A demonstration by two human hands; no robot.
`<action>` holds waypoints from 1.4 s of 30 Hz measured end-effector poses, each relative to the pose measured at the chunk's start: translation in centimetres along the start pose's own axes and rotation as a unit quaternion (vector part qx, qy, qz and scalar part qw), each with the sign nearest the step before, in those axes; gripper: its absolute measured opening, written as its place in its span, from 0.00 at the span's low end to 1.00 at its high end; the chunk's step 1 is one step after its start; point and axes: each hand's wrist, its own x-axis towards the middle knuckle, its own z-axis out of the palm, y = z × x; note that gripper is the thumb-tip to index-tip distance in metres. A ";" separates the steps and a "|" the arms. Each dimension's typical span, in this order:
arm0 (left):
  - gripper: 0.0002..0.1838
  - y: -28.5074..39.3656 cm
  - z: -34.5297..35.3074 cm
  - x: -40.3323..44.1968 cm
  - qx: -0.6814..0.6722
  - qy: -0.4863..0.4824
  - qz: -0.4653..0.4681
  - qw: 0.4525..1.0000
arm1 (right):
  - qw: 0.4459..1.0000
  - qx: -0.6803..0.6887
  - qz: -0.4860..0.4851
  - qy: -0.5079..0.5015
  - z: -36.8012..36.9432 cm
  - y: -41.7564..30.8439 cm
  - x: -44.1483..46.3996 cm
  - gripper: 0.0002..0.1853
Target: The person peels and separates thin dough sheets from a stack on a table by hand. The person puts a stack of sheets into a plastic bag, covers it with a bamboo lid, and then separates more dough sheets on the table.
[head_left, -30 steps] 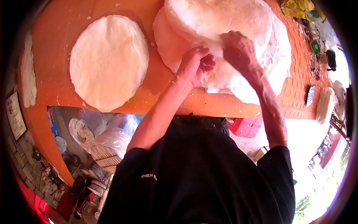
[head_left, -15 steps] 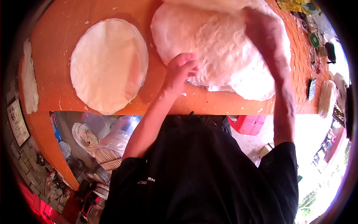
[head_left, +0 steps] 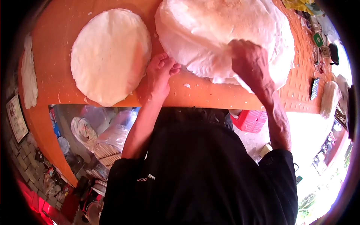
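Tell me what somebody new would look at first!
Probably the big white pile at the top of the orange table, with the right hand clenched on it. Next comes the smaller white oval to its left, with the left hand between them. The bright red crate below the table stands out too.

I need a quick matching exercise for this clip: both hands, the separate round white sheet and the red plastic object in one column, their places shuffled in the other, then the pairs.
Things
1. Left hand
2. Right hand
3. Round white sheet
4. Red plastic object

Places
A. Lying flat on the left part of the orange tabletop
B. Seen below the tabletop's near edge, right of the person's torso
C. At the larger white pile, fingers curled
D. Between the separate sheet and the larger pile

Pairs: 1-D; 2-C; 3-A; 4-B
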 end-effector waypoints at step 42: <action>0.24 0.2 4.4 -4.4 -0.116 -0.013 -0.126 0.985 | 0.996 -0.030 0.004 -0.087 3.0 -7.4 -6.1 0.13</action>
